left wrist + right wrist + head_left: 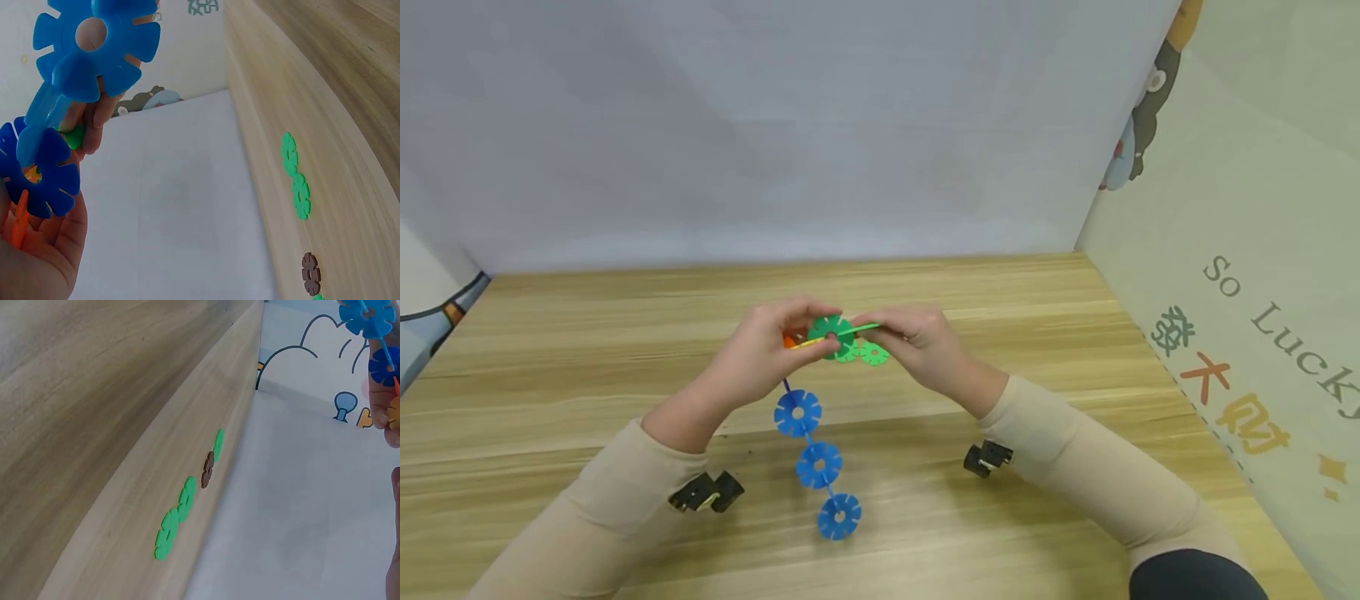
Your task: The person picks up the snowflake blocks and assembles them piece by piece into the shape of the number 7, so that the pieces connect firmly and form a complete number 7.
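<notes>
Gripping with both hands, up above the middle of the table point(1000, 525). With left hand point(760, 346), holding upper part of chain point(786, 414), fingers curled over behind and thumb across front, nearly closed, just wide enough for the pieces between. In that grip: orange disc point(789, 342), yellow disc point(808, 342) edge-on, and dark green disc point(822, 327) at the fingertips, facing the head camera. With right hand point(921, 342), pinching light green disc point(867, 327) by its outer edge, thumb below and fingers above, very narrow gap. Held edge-on, crossing the front of dark green; cannot tell how deep into a slot.

Hanging below left hand, toward the person: three blue discs point(827, 521) facing up, joined by edge-on blue pieces. Seen closer in left wrist view: dark blue disc point(62, 178) just beside the left fingers, orange edge-on near the palm. In right wrist view, mostly cut off at the frame edge, so no clear look at the right pinch there.

Lying flat on the table beyond the hands: loose green discs point(166, 534) and brown disc point(207, 470), in a rough row.
</notes>
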### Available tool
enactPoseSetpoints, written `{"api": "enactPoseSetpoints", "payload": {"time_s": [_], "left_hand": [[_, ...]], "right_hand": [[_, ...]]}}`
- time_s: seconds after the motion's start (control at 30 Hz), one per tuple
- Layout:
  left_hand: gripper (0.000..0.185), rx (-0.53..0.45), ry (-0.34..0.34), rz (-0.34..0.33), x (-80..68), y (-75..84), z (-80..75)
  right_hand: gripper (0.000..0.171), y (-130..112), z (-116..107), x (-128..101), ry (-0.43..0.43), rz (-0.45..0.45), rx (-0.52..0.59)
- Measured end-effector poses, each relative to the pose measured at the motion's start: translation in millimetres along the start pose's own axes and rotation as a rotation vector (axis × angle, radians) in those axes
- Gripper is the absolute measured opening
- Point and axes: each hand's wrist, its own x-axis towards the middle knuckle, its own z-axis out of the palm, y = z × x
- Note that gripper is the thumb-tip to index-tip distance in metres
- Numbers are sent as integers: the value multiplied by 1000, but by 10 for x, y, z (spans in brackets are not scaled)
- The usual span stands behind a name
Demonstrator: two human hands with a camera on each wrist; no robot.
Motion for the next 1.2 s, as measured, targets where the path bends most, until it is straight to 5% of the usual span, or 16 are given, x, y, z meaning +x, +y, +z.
{"api": "enactPoseSetpoints", "payload": {"time_s": [0.2, 0.4, 0.67, 0.83, 1.07, 1.2], "left_hand": [[34, 37, -36, 11, -19, -24, -26], [39, 108, -90, 46, -24, -38, -46], [34, 465, -25, 179, 27, 124, -36], [25, 498, 46, 249, 36, 162, -94], [42, 427, 68, 182, 19, 241, -289], [48, 374, 57, 139, 25, 284, -369]], "right_hand": [[18, 0, -7, 31, -43, 10, -51], [18, -20, -46, 38, -153, 170, -137], [16, -76, -28, 109, -119, 175, -143], [24, -101, -40, 199, -129, 262, -113], [41, 302, -82, 168, -437, 706, -221], [50, 592, 1, 39, -679, 816, -373]]}}
